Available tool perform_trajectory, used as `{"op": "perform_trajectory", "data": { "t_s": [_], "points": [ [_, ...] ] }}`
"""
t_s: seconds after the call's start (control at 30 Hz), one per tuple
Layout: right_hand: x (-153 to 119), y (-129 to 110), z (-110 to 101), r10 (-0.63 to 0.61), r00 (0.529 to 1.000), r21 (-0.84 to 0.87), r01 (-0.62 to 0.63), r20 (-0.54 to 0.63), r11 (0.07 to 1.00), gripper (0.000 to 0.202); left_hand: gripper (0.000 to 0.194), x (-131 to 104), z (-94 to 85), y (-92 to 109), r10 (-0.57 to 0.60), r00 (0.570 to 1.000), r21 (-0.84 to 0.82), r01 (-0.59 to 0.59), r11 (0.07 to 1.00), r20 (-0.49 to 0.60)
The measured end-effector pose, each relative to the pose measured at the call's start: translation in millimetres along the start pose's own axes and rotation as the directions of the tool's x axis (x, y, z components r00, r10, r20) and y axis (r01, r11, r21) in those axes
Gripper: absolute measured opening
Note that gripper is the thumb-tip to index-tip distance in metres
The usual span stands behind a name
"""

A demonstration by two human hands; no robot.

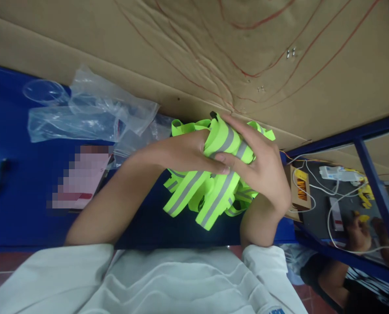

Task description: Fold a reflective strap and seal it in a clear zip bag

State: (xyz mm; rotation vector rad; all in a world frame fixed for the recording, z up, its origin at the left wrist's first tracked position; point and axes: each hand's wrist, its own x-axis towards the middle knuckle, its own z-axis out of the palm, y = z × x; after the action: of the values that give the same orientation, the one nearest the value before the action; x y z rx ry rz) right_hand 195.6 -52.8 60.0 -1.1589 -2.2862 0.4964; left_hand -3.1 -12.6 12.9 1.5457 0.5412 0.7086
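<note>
A bundle of neon yellow-green reflective straps, each with a grey stripe down the middle, is gathered between my hands above the blue table. My left hand comes in from the left, its thumb pressed across the front of the bundle. From the right, my right hand wraps over the bundle, fingers on the far side and thumb in front, close to the left thumb. Several strap ends hang loose below. A small black piece shows at the top of the roll. The left fingers are mostly hidden behind the straps.
Clear plastic bags lie on the blue table, left of my hands. Nearby is a partly blurred flat item. Cardboard stands behind. At right, past a blue frame, are a small box, cables and another person's hands.
</note>
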Motion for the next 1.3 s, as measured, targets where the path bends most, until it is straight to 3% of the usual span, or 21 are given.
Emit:
{"op": "perform_trajectory", "data": {
  "t_s": [0.13, 0.23, 0.43, 0.6, 0.73, 0.87, 0.97, 1.07, 1.17, 1.3],
  "points": [
    [1.6, 6.3, -3.9, 0.012, 0.996, -0.005, -0.013, -0.085, 1.000, 0.057, 0.030, 4.7, 6.2, -4.5, -0.051, 0.995, -0.157, 0.037, 0.987, -0.087],
    [0.0, 9.9, -9.8, 0.006, 0.998, -0.008, -0.006, -0.059, 1.000, 0.057, 0.036, 6.3, 10.4, -5.2, -0.094, 0.985, -0.250, 0.055, 0.967, -0.145],
    [-4.6, 22.7, -14.5, -0.021, 1.000, -0.079, 0.019, -0.021, 0.997, 0.066, 0.049, 5.9, 16.1, -3.2, -0.173, 0.978, -0.371, 0.119, 0.921, -0.114],
    [-11.0, 36.2, -15.9, 0.013, 0.998, -0.076, -0.009, 0.055, 0.997, 0.081, 0.053, 11.9, 22.0, -15.5, -0.146, 0.982, -0.271, 0.109, 0.957, -0.120],
    [-9.7, 26.5, -16.7, -0.009, 0.999, -0.069, 0.011, 0.038, 0.998, 0.086, 0.048, 12.7, 23.5, -19.7, -0.137, 0.983, -0.206, 0.110, 0.972, -0.121],
    [-7.1, 15.4, -12.4, -0.029, 0.997, -0.093, 0.036, 0.069, 0.995, 0.068, 0.047, 9.1, 16.6, -15.0, -0.107, 0.993, -0.024, 0.106, 0.994, -0.056],
    [-7.2, 13.9, -9.2, -0.030, 0.996, -0.119, 0.040, 0.082, 0.992, 0.056, 0.040, 7.7, 11.9, -8.9, -0.122, 0.992, -0.018, 0.123, 0.992, 0.041],
    [-7.4, 13.8, -8.7, -0.048, 0.999, -0.130, 0.048, 0.000, 0.990, 0.042, 0.037, 8.2, 12.5, -5.2, -0.134, 0.987, -0.148, 0.145, 0.978, 0.086],
    [-7.0, 12.1, -10.1, 0.002, 0.988, -0.076, -0.014, -0.156, 0.997, 0.025, 0.039, 9.5, 16.4, -5.0, -0.162, 0.979, -0.275, 0.190, 0.943, 0.123],
    [-10.5, 11.9, -15.5, 0.107, 0.948, 0.071, -0.090, -0.300, 0.993, 0.025, 0.034, 11.1, 18.7, -7.9, -0.112, 0.978, -0.182, 0.144, 0.973, 0.174]
  ]
}}
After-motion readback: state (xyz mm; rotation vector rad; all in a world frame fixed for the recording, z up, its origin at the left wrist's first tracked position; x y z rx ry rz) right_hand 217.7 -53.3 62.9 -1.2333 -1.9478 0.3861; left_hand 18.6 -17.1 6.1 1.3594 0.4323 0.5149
